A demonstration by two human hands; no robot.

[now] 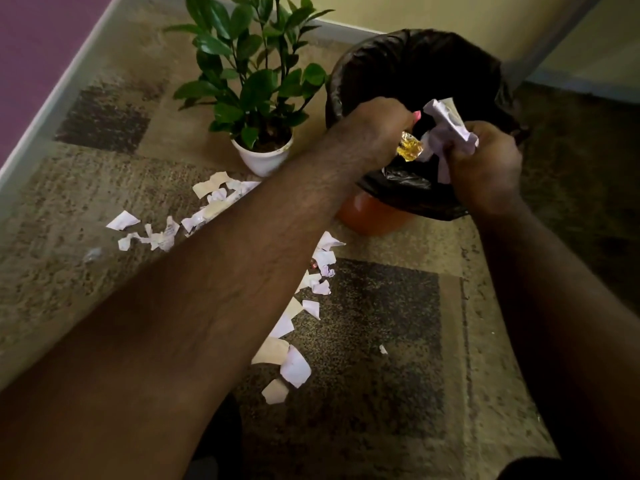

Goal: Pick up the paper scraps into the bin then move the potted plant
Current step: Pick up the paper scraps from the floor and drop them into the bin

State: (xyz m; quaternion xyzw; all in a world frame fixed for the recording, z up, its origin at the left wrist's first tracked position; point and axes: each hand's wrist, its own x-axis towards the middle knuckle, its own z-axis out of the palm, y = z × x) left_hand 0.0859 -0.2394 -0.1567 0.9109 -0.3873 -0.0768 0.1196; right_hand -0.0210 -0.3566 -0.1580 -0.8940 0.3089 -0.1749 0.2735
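Both hands, the left hand (pixel 377 128) and right hand (pixel 485 164), were clenched on crumpled paper scraps (pixel 446 129) above the bin (pixel 415 71), so they would drop inside; the potted plant (pixel 256 98) stood just beside it on the carpet (pixel 381 306), more scraps scattered nearby

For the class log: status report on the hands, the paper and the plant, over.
Left hand shut on gold wrapper, right hand shut on crumpled paper, both over bin. Many scraps still on carpet. Plant unmoved beside bin.

Both arms outstretched, left hand (pixel 375 128) and right hand (pixel 485 164) fisted.
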